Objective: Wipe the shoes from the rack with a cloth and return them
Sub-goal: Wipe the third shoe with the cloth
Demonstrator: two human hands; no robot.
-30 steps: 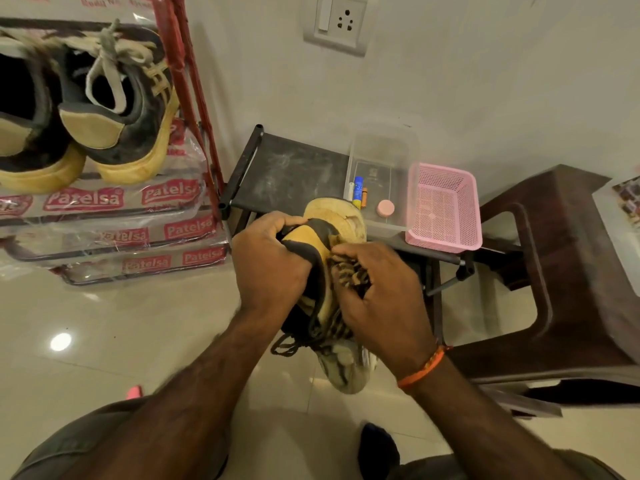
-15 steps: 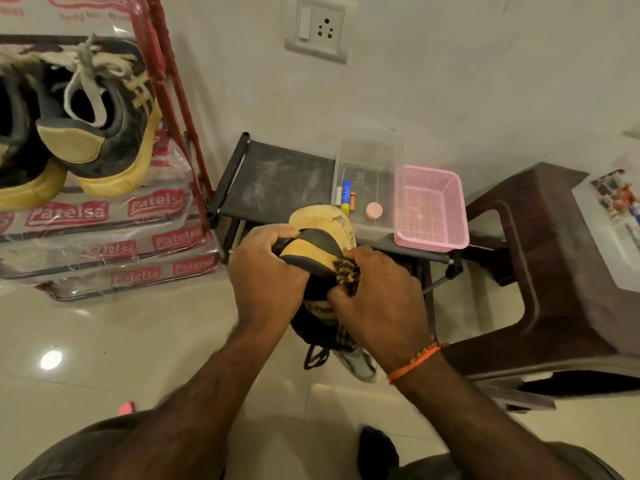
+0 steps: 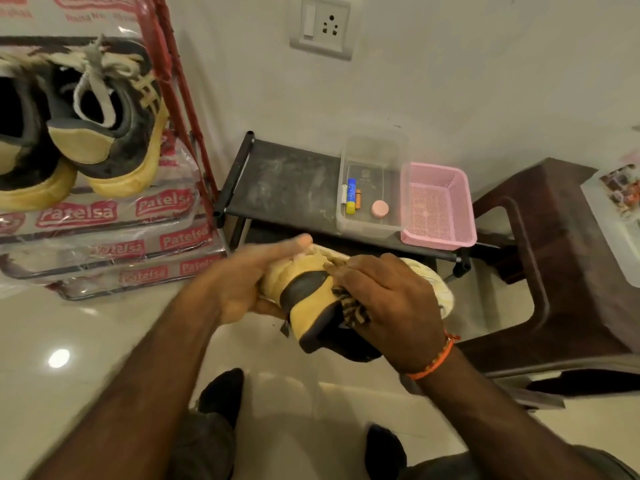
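The left hand [image 3: 242, 289] cupped the shoe [image 3: 311, 299] from below, palm up, thumb stretched out straight over its pale sole, a loose, open grip. The right hand [image 3: 391, 306] curled over the other side, its grip closed on a striped cloth [image 3: 349, 306] pressed against the shoe's yellow and dark heel. The shoe was held in the air above the tiled floor [image 3: 86, 341], just in front of a low black counter [image 3: 284, 181]. On that counter stood a clear box [image 3: 374, 188] and, touching it, a pink basket [image 3: 440, 209]. To the left, another shoe [image 3: 114, 133] sat on the red rack [image 3: 180, 98].
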